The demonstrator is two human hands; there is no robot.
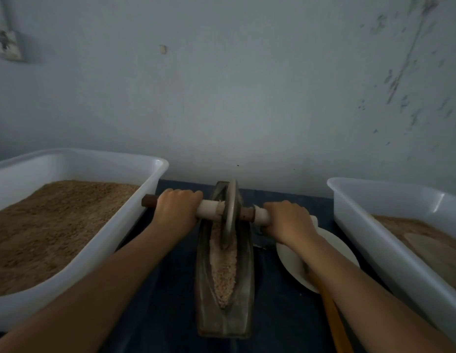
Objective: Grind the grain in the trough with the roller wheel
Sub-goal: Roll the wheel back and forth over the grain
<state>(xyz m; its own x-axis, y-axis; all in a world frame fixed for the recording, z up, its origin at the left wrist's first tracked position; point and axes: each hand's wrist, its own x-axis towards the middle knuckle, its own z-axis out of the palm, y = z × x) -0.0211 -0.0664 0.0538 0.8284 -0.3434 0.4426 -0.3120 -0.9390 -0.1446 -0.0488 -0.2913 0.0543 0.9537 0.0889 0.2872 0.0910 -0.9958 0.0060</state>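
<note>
A dark metal boat-shaped trough lies lengthwise on the table in front of me. Pale crushed grain fills its groove. A grey metal roller wheel stands upright in the far half of the trough, on the grain. A rod axle runs through the wheel from left to right. My left hand grips the axle left of the wheel. My right hand grips it right of the wheel.
A large white tub of brown grain stands at the left, and a second white tub of grain at the right. Under my right forearm sit a white plate and an orange stick. A grey wall rises just behind the table.
</note>
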